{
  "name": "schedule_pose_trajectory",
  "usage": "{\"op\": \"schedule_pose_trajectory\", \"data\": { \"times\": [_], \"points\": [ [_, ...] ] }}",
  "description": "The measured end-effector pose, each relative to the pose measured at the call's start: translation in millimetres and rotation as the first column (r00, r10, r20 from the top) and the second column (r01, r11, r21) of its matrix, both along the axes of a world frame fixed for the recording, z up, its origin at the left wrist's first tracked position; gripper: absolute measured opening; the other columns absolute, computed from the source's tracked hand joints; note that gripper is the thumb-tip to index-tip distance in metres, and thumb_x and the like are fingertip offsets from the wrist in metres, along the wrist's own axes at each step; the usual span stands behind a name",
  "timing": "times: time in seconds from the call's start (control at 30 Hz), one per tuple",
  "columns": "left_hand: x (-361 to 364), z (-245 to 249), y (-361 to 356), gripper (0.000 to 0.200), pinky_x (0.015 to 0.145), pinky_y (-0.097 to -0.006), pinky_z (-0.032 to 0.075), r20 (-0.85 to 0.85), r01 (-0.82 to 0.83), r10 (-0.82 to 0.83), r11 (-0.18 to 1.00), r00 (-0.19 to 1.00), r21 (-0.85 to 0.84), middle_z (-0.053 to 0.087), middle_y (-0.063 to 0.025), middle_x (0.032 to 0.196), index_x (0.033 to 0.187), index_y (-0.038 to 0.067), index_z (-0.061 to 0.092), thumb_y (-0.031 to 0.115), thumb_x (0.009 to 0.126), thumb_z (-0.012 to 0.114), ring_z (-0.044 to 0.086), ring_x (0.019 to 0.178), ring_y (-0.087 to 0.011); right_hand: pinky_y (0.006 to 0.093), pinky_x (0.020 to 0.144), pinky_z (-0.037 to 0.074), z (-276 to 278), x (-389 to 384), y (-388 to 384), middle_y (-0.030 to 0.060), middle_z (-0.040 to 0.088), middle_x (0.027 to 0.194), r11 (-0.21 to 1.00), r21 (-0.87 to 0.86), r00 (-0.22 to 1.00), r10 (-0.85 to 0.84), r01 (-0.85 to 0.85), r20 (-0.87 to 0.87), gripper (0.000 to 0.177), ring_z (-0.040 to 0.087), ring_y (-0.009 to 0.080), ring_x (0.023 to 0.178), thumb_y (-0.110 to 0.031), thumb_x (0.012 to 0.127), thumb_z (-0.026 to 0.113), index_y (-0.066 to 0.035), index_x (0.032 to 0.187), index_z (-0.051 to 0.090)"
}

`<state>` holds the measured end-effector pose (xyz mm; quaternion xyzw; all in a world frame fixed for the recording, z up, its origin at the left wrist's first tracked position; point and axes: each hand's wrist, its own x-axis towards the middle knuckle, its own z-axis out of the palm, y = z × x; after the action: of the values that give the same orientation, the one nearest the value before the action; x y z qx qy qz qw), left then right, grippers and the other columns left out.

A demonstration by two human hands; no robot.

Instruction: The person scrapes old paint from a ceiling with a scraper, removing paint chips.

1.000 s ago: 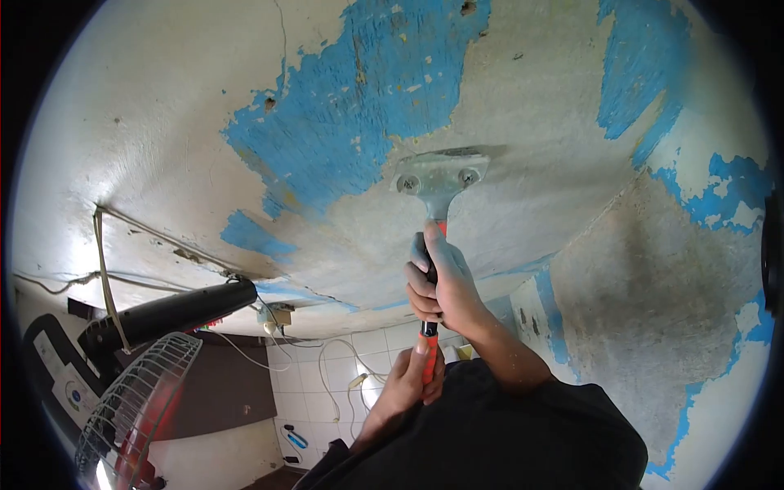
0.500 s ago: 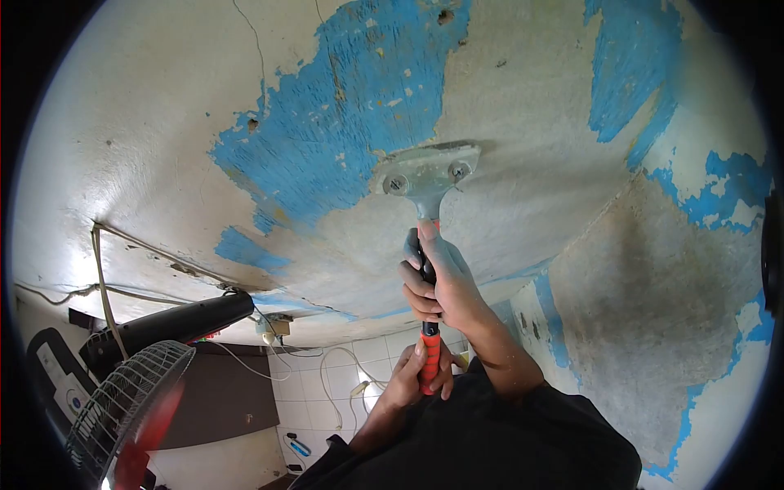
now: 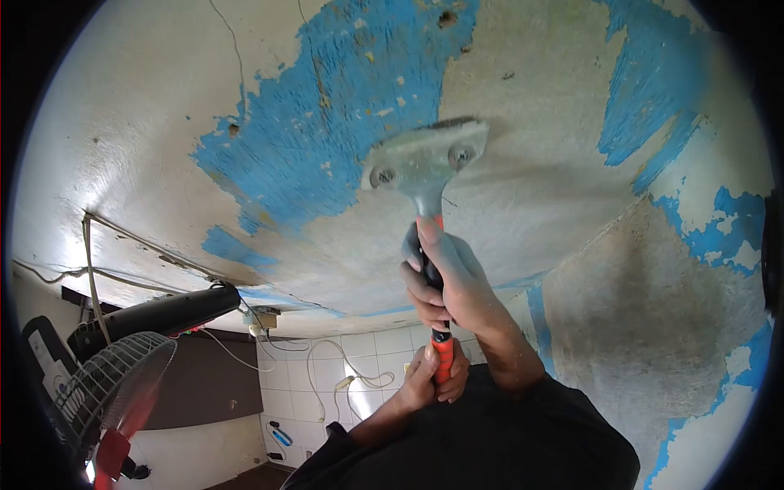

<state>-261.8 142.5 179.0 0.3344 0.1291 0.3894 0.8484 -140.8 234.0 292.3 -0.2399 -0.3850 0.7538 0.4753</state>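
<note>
A long-handled paint scraper (image 3: 425,167) points up at the wall (image 3: 523,106). Its wide, dust-coated head carries two screws, and the blade edge lies at or near the border between blue paint (image 3: 327,122) and bare grey plaster. My right hand (image 3: 447,269) wraps round the black upper part of the handle, with the thumb along it near the red collar. Lower down, my left hand (image 3: 425,376) is closed round the orange-and-black grip at the handle's end. Whether the blade touches the surface is hard to tell.
A caged fan (image 3: 114,392) with red blades stands at lower left, beside a long black object (image 3: 155,314). Cables (image 3: 131,233) run along the wall, and a white cord (image 3: 347,380) loops near white tiles. A grey plaster patch (image 3: 637,310) meets a corner at right.
The scraper head has shifted slightly upward and tilted a little, with both hands still on the handle. The fan and cables sit a bit farther left in view.
</note>
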Motion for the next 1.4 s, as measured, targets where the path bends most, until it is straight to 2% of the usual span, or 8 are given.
{"op": "schedule_pose_trajectory", "data": {
  "times": [0.07,0.17,0.27,0.47,0.67,1.1,1.2,1.4],
  "points": [
    [8,2,2,0.056,0.038,-0.0262,0.036,-0.046,-0.063,0.063,0.998,0.997,-0.018,0.038,-0.0002,0.051,0.078,0.007,0.042,0.062,0.090,0.044,0.036,0.037,-0.0097,0.0236,0.029,0.026,-3,1,1,-0.0030,0.032,0.048,1.000,0.017,1.000,0.005,-0.005,-0.010,0.046,0.028,0.0065,0.032,-0.052,0.097,0.041,-0.009,0.080,0.040],
    [6,-31,-7,0.053,0.041,-0.0243,0.035,0.029,-0.038,0.038,0.999,0.999,0.005,0.038,-0.0022,0.055,0.084,0.005,0.041,0.057,0.096,0.036,0.036,0.041,-0.0096,0.0230,0.029,0.025,-28,0,-5,-0.0032,0.031,0.048,1.000,-0.015,1.000,-0.007,0.007,0.002,0.046,0.026,0.0064,0.032,-0.052,0.097,0.039,-0.009,0.082,0.040],
    [7,-41,-15,0.053,0.040,-0.0242,0.035,-0.004,-0.042,0.042,0.999,0.999,-0.015,0.038,-0.0018,0.055,0.085,0.005,0.041,0.057,0.095,0.036,0.036,0.040,-0.0097,0.0224,0.029,0.022,-45,1,-7,-0.0030,0.029,0.048,1.000,0.001,1.000,-0.018,0.018,0.015,0.046,0.024,0.0059,0.032,-0.053,0.098,0.035,-0.010,0.085,0.039],
    [17,-1,-1,0.053,0.040,-0.0240,0.035,0.101,-0.002,0.001,1.000,0.995,0.005,0.037,-0.0011,0.054,0.085,0.005,0.041,0.057,0.095,0.037,0.035,0.039,-0.0090,0.0221,0.030,0.026,0,5,-2,-0.0036,0.033,0.048,0.999,0.051,1.000,-0.020,0.020,0.012,0.043,0.029,0.0063,0.031,-0.047,0.098,0.041,-0.007,0.082,0.041],
    [28,-21,-20,0.055,0.039,-0.0242,0.035,0.148,0.003,0.010,0.996,0.989,-0.087,0.038,-0.0011,0.053,0.082,0.006,0.040,0.060,0.093,0.040,0.036,0.038,-0.0093,0.0230,0.028,0.026,-31,8,-9,-0.0034,0.033,0.048,1.000,-0.014,0.998,0.013,-0.012,0.064,0.042,0.029,0.0068,0.030,-0.045,0.098,0.043,-0.006,0.081,0.040],
    [20,-2,-27,0.055,0.039,-0.0238,0.034,0.138,0.017,-0.004,0.996,0.990,-0.091,0.036,0.0000,0.052,0.081,0.007,0.039,0.061,0.094,0.035,0.034,0.037,-0.0085,0.0236,0.028,0.026,-8,2,-10,-0.0029,0.032,0.049,1.000,-0.017,1.000,0.024,-0.024,0.018,0.040,0.030,0.0064,0.030,-0.041,0.098,0.046,-0.007,0.080,0.039],
    [32,7,-31,0.056,0.038,-0.0241,0.035,0.225,0.048,-0.020,0.992,0.974,-0.120,0.036,-0.0001,0.052,0.081,0.007,0.039,0.061,0.094,0.036,0.035,0.037,-0.0085,0.0236,0.028,0.025,4,7,-11,-0.0030,0.032,0.049,0.999,-0.024,0.999,0.039,-0.038,0.018,0.039,0.030,0.0063,0.030,-0.041,0.098,0.046,-0.007,0.080,0.039],
    [22,-6,-31,0.056,0.037,-0.0243,0.035,0.106,0.034,-0.022,0.993,0.994,-0.114,0.036,-0.0001,0.052,0.081,0.007,0.039,0.062,0.093,0.034,0.034,0.037,-0.0089,0.0240,0.028,0.026,-12,6,-12,-0.0030,0.031,0.049,0.998,-0.056,1.000,-0.018,0.018,0.003,0.040,0.029,0.0067,0.030,-0.042,0.098,0.046,-0.007,0.079,0.038]
  ]
}}
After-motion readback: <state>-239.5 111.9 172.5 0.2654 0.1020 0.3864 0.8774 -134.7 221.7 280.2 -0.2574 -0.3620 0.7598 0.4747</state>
